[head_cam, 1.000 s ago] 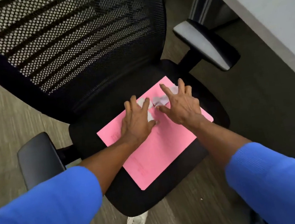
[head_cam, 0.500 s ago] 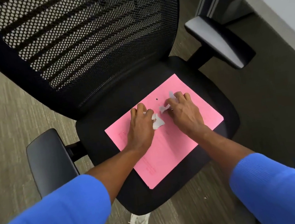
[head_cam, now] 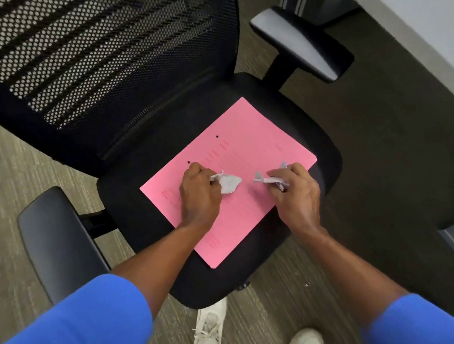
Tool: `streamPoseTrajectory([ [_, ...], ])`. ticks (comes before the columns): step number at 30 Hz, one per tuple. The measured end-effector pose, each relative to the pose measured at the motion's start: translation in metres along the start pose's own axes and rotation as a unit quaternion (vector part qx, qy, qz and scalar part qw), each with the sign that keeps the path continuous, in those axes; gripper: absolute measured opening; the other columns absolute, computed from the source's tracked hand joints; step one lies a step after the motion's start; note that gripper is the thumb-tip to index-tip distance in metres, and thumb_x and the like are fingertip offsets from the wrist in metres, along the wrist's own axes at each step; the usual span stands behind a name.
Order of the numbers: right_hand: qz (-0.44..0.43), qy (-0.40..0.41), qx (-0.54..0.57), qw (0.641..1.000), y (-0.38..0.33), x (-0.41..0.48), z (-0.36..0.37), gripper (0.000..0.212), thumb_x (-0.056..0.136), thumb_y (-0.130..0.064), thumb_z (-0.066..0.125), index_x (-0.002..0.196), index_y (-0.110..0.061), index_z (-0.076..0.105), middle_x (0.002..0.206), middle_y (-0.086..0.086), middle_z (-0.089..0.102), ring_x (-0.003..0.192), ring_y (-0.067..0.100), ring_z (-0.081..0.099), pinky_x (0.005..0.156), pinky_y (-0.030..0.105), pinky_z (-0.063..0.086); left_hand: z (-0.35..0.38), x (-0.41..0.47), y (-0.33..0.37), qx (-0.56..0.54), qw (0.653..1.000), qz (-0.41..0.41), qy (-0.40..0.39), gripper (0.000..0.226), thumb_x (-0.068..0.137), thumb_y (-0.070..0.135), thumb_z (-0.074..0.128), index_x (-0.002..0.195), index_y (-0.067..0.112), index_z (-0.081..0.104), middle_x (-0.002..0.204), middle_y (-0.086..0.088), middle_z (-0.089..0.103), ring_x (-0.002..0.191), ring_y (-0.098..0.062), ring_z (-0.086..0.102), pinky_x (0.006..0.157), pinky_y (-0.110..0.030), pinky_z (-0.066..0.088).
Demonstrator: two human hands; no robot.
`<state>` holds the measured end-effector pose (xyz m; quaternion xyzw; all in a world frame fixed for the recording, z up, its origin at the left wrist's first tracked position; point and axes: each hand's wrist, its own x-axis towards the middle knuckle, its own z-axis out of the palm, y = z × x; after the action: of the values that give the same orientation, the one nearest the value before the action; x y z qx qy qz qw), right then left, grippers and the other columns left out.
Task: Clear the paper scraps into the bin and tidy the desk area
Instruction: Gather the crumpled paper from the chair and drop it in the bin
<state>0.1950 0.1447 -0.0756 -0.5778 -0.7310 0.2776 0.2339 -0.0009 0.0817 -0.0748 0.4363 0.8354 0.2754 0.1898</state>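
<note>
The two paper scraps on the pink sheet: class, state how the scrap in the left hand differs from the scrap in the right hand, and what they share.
The left hand scrap shows a broad, rounded lobe sticking out of the fist; the right hand scrap looks thin, narrow and pointed. The left scrap appears whiter, the right scrap greyer. Both are crumpled, pale, gripped in closed fingers, and sit over the pink sheet on the chair seat.

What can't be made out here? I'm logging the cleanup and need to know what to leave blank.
All in the head view:
- Bin: outside the frame.
- Desk top: cut off by the right edge.
- Scrap count: fingers of the left hand and right hand cover part.
- Print on the pink sheet: too faint to read.
- Speck on the floor: too small to identify.
</note>
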Motion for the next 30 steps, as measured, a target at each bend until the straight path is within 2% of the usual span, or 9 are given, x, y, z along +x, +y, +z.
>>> streamPoseTrajectory([
  [3,0.029,0.041,0.027,0.998,0.016,-0.025,-0.022,0.023,0.082,-0.013,0.087,0.104,-0.020,0.083,0.091,-0.003,0.063,0.073,0.014,0.059,0.069,0.031,0.052,0.002,-0.009,0.005,0.005,1.000,-0.011,0.011,0.019,0.100,0.002,0.065,0.112,-0.005,0.077,0.117,-0.013,0.067,0.107,-0.026,0.066,0.090,-0.028,0.054],
  [6,0.053,0.076,0.037,0.995,0.031,-0.052,-0.041,0.026,0.079,-0.014,0.091,0.104,-0.019,0.085,0.085,-0.005,0.060,0.068,0.012,0.056,0.066,0.009,0.044,0.004,-0.018,0.008,0.031,0.999,-0.005,0.006,0.017,0.098,0.002,0.066,0.110,-0.003,0.078,0.117,-0.015,0.070,0.110,-0.028,0.066,0.091,-0.024,0.047],
  [8,0.069,0.089,0.036,0.993,0.040,-0.071,-0.053,0.029,0.077,-0.012,0.092,0.104,-0.019,0.085,0.083,-0.004,0.060,0.067,0.011,0.054,0.066,0.005,0.040,0.006,-0.023,0.010,0.038,0.999,0.003,-0.006,0.018,0.098,0.000,0.067,0.112,-0.003,0.077,0.124,-0.016,0.069,0.116,-0.030,0.066,0.097,-0.023,0.048],
  [11,0.088,0.099,0.037,0.991,0.052,-0.096,-0.067,0.029,0.075,-0.006,0.092,0.100,-0.018,0.086,0.078,0.001,0.062,0.064,0.016,0.057,0.062,0.021,0.044,0.006,-0.030,0.017,0.046,0.999,0.014,-0.004,0.020,0.097,-0.003,0.068,0.114,-0.008,0.077,0.144,-0.018,0.062,0.130,-0.031,0.062,0.110,-0.028,0.050],
  [13,0.098,0.102,0.036,0.989,0.058,-0.108,-0.072,0.029,0.074,-0.002,0.091,0.099,-0.018,0.087,0.076,0.003,0.062,0.062,0.017,0.058,0.061,0.028,0.046,0.006,-0.030,0.018,0.065,0.998,0.027,-0.006,0.024,0.096,-0.003,0.068,0.118,-0.009,0.076,0.142,-0.020,0.066,0.129,-0.034,0.062,0.112,-0.037,0.052],
  [15,0.102,0.101,0.038,0.989,0.063,-0.117,-0.076,0.030,0.074,-0.001,0.091,0.098,-0.018,0.087,0.075,0.004,0.061,0.060,0.019,0.058,0.061,0.030,0.048,0.007,-0.029,0.020,0.088,0.995,0.034,-0.008,0.026,0.096,-0.001,0.069,0.121,-0.008,0.075,0.130,-0.020,0.071,0.121,-0.035,0.064,0.105,-0.038,0.053],
  [18,0.106,0.102,0.041,0.988,0.069,-0.123,-0.079,0.030,0.073,-0.001,0.092,0.098,-0.017,0.087,0.076,0.004,0.061,0.062,0.018,0.058,0.061,0.018,0.043,0.010,-0.031,0.025,0.100,0.995,0.021,0.005,0.018,0.097,0.004,0.070,0.111,-0.005,0.078,0.116,-0.019,0.073,0.110,-0.033,0.066,0.090,-0.031,0.050],
  [24,0.122,0.111,0.055,0.985,0.079,-0.128,-0.085,0.030,0.075,-0.004,0.090,0.101,-0.018,0.086,0.077,0.003,0.060,0.064,0.019,0.058,0.062,0.026,0.046,0.021,-0.040,0.040,0.094,0.995,-0.015,0.006,0.023,0.097,0.015,0.075,0.109,-0.004,0.078,0.112,-0.020,0.075,0.104,-0.034,0.069,0.083,-0.031,0.046],
  [30,0.138,0.117,0.062,0.982,0.094,-0.142,-0.095,0.026,0.075,-0.005,0.091,0.098,-0.015,0.087,0.079,0.005,0.064,0.062,0.021,0.061,0.063,0.035,0.051,0.031,-0.050,0.056,0.067,0.998,0.010,0.004,0.018,0.093,0.004,0.076,0.106,-0.009,0.077,0.149,-0.016,0.057,0.116,-0.022,0.062,0.098,-0.031,0.052],
])
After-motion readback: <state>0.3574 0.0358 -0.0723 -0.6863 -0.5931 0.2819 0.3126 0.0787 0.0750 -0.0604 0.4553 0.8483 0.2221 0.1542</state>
